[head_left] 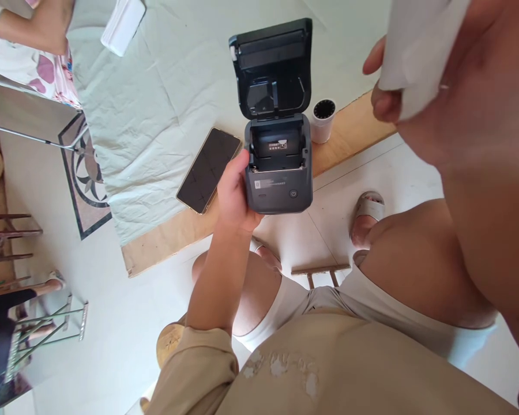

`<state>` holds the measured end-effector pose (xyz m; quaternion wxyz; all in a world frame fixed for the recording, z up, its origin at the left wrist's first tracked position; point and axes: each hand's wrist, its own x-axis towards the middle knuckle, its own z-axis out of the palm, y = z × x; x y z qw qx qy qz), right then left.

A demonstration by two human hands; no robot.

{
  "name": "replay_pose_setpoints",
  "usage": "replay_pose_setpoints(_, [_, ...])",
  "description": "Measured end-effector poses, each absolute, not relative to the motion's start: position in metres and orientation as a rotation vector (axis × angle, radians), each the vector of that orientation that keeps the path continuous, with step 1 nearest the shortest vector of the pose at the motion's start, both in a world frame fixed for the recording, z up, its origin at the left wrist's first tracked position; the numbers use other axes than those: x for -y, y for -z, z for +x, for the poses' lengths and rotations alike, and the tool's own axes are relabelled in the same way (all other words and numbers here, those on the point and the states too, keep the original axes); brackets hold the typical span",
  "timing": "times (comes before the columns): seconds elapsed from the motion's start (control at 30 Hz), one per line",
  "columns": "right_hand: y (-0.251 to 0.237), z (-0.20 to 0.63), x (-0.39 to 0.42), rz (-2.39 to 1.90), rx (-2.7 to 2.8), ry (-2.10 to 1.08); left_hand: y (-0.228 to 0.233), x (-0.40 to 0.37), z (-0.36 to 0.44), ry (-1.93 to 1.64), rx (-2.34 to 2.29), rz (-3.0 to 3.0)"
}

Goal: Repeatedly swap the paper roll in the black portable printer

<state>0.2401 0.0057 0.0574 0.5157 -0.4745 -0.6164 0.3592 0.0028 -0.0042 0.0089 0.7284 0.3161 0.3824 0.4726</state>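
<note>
My left hand (pixel 233 193) grips the left side of a small dark grey printer (pixel 278 173) whose lid (pixel 271 66) stands open, showing an empty paper bay. My right hand (pixel 387 86) is raised close to the camera at the upper right, fingers closed on a piece of white paper (pixel 419 46). A white paper roll (pixel 323 120) stands upright on the table just right of the printer. A phone (pixel 208 169) with a dark screen lies flat to the left of my left hand.
A pale green cloth (pixel 155 104) covers most of the wooden table (pixel 168 236). A white box (pixel 123 24) lies at the far edge. Another person's arm (pixel 34 26) rests at the top left. Metal chair frames (pixel 47 323) stand on the floor at left.
</note>
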Motion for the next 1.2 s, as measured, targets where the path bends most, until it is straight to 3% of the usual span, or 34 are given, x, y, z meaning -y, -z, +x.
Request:
replay_pose_setpoints(0.13, [-0.038, 0.256, -0.024, -1.412, 1.167, -0.626, -0.01, 0.003, 0.005, -1.111, -0.805, 0.629])
replay_pose_setpoints(0.33, [-0.025, 0.267, -0.018, -1.695, 1.603, -0.263, -0.007, 0.004, 0.003, -1.112, -0.803, 0.672])
replay_pose_setpoints(0.47, [-0.02, 0.274, -0.023, -1.959, 1.593, -0.265, -0.007, 0.005, 0.002, -1.076, -0.793, 0.702])
replay_pose_setpoints(0.67, [-0.033, 0.247, -0.001, -1.528, 1.812, 0.002, -0.011, 0.006, 0.002, -1.057, -0.852, 0.751])
replay_pose_setpoints(0.97, [-0.003, 0.212, -0.012, -1.652, 1.93, -0.435, -0.007, 0.004, 0.003, -1.11, -0.761, 0.687])
replay_pose_setpoints(1.07, [-0.009, 0.216, -0.012, -1.528, 1.617, -0.64, -0.005, 0.004, 0.002, -1.102, -0.714, 0.672])
replay_pose_setpoints(1.2, [-0.009, 0.228, -0.018, -1.301, 1.025, -1.264, -0.003, 0.004, 0.001, -1.126, -0.726, 0.682])
